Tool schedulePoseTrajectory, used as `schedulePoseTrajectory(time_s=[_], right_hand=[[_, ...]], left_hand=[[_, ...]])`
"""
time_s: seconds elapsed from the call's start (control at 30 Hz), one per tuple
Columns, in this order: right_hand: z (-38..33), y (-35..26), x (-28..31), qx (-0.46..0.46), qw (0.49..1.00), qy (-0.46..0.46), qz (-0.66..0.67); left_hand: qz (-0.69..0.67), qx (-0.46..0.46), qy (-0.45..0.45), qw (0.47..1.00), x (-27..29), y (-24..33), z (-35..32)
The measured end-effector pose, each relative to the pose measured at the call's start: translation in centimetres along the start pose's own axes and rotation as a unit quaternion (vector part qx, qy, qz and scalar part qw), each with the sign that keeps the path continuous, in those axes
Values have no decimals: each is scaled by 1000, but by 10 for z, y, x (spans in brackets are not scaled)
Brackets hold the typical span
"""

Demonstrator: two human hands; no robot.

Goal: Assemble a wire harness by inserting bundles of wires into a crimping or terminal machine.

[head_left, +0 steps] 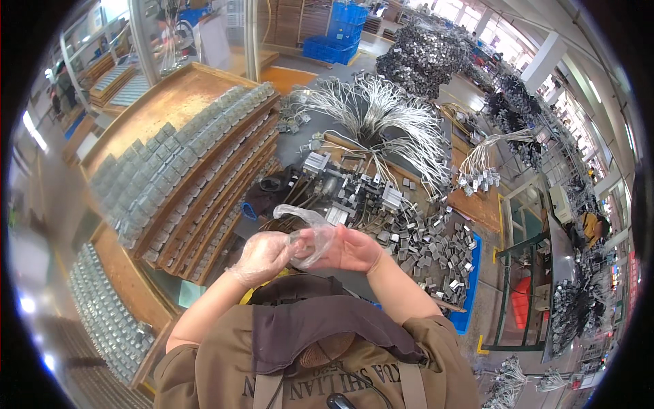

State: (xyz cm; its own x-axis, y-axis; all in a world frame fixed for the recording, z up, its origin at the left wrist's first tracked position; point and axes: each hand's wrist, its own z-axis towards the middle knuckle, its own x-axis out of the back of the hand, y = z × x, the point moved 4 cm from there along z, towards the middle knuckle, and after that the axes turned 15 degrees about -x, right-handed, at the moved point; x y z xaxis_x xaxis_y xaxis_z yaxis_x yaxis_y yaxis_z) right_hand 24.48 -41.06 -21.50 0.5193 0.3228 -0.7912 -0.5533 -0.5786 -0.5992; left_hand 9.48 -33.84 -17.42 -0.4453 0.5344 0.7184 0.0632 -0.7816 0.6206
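My left hand (262,257) wears a thin clear plastic glove, wrinkled at the wrist. Its fingers are closed on a second clear plastic glove (308,217), whose loose end curls up beyond the hands. Across from it, my right hand (349,249) is bare at the palm and wrist. Its fingers stretch out toward the left hand, partly covered by that see-through plastic. Both hands meet in front of my chest, above the near edge of the workbench. Just beyond them stands a metal fixture (354,198) among small metal parts.
Small metal housings (426,259) fill a blue tray (470,290) at the right. Stacked wooden trays (204,211) of metal pieces rise on the left. Bundled white cables (381,112) lie across the bench's far side. A green metal frame (504,300) stands farther right.
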Motion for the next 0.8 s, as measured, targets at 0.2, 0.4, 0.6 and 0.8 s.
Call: schedulePoseTrajectory(time_s=[0.2,0.4,0.6,0.8], right_hand=[[-17,3,28,-57,986,130,-82],[14,10,19,84,907,368,-186],[-26,5,55,80,961,254,72],[-16,-6,64,193,929,197,249]], left_hand=[[19,-3,89,996,14,-14,-17],[129,-72,47,988,-3,-8,-9],[-302,214,179,911,-4,-61,-50],[-601,156,188,761,-36,-86,-57]])
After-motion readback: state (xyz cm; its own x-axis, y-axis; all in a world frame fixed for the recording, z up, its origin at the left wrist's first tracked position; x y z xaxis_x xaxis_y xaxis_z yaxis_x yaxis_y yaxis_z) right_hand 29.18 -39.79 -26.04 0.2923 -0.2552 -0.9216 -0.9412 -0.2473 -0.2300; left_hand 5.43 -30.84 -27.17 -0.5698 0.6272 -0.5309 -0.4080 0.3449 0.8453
